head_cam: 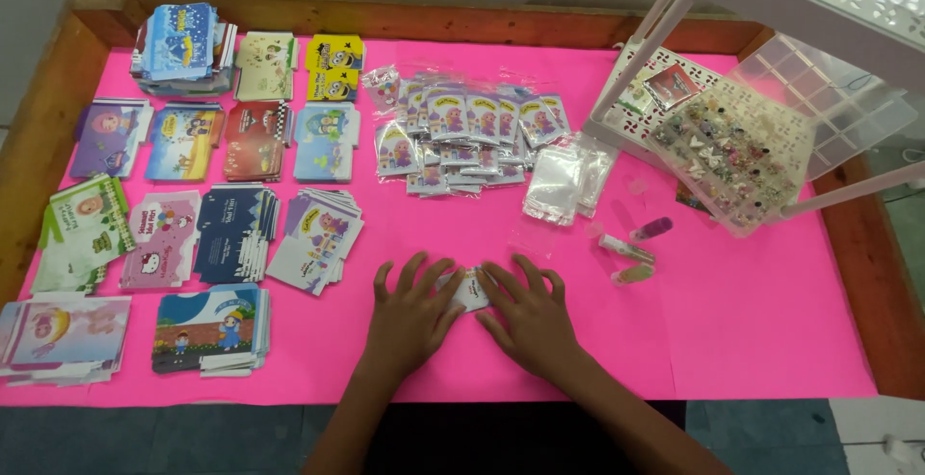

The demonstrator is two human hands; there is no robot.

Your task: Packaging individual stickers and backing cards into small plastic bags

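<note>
White small card lies flat on pink table cover, pinned between left hand and right hand, fingers spread, pressing, not clamped. Looks light, thin, bendy; best lifted by an edge. Plastic sleeves beyond, card stacks left.

Even, fairly bright daylight-like light falls from above on the pink worktop, which glows almost saturated. Shadows are soft and short: a faint one lies under the left hand and right hand (both look dark against the pink). Mild glare shows on the clear plastic bags at centre and the clear compartment box at upper right. The frame's lower edge is dim. Edges bow slightly outward; fine detail is soft throughout.
</note>
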